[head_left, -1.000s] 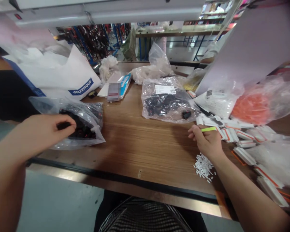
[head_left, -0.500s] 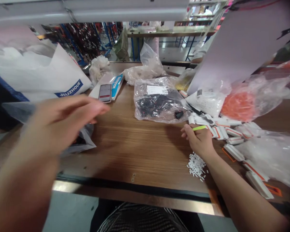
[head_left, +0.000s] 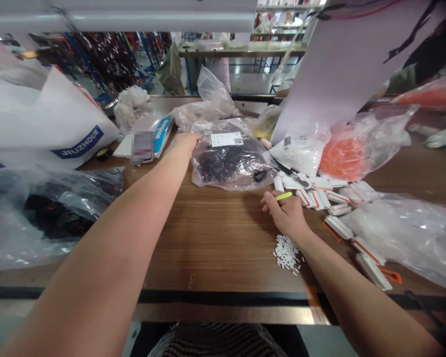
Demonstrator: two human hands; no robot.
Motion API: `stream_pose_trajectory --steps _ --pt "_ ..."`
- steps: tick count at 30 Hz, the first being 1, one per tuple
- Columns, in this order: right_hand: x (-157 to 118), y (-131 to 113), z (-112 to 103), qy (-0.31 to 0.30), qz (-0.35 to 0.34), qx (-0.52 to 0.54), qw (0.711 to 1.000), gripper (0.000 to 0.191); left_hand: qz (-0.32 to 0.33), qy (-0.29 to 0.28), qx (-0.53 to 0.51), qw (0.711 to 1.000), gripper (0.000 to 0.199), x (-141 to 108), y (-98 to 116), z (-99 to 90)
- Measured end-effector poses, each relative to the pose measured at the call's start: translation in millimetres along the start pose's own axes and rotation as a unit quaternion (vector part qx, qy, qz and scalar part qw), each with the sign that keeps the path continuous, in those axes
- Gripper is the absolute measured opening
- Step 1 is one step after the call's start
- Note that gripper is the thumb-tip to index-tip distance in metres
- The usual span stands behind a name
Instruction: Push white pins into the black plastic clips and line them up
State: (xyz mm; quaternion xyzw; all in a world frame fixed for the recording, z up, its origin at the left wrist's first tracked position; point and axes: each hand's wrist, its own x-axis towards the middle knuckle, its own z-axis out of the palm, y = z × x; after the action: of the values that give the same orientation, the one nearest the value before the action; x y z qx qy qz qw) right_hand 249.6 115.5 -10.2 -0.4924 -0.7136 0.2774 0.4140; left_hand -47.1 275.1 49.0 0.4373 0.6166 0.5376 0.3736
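My left hand [head_left: 188, 143] reaches forward to the upper left edge of a clear plastic bag [head_left: 228, 166] holding black parts. Its fingers look closed at the bag's edge, though their tips are partly hidden. Over the table's right half, my right hand [head_left: 287, 213] is closed on a slim yellow-green tool [head_left: 284, 196]; its far part is hidden in the grip. Just below that hand lies a heap of small white pegs [head_left: 287, 254]. White pieces with orange edges [head_left: 315, 198] are piled to its right.
Another bag of black parts [head_left: 59, 213] lies under and left of my left forearm. A phone [head_left: 142, 148] and a booklet [head_left: 162, 135] lie at the back left, beside a large white bag [head_left: 78, 119]. Bags of white pieces [head_left: 301, 151] and orange pieces [head_left: 342, 157] stand at right.
My left hand has moved forward and right, from above the left side to the edge of the middle bag. My right hand keeps its hold and place; the view has shifted right.
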Motion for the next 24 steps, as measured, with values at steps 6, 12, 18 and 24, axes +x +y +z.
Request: stream_pose_trajectory --steps 6,12,18,24 --pt "0 0 4 -0.009 0.004 0.006 1.000 0.042 0.108 -0.007 -0.061 0.992 0.006 -3 25 13.1" --pt "1 -1 1 0.004 0.000 0.004 1.000 0.044 0.225 -0.061 -0.069 0.970 0.024 -32 55 16.0" --pt "2 -3 0 0.008 -0.008 0.000 1.000 0.044 0.271 -0.084 -0.024 0.959 0.029 -37 64 12.3" --pt "1 -4 2 -0.007 -0.009 -0.001 1.000 0.046 0.317 0.159 0.176 0.918 0.035 -20 69 -3.4"
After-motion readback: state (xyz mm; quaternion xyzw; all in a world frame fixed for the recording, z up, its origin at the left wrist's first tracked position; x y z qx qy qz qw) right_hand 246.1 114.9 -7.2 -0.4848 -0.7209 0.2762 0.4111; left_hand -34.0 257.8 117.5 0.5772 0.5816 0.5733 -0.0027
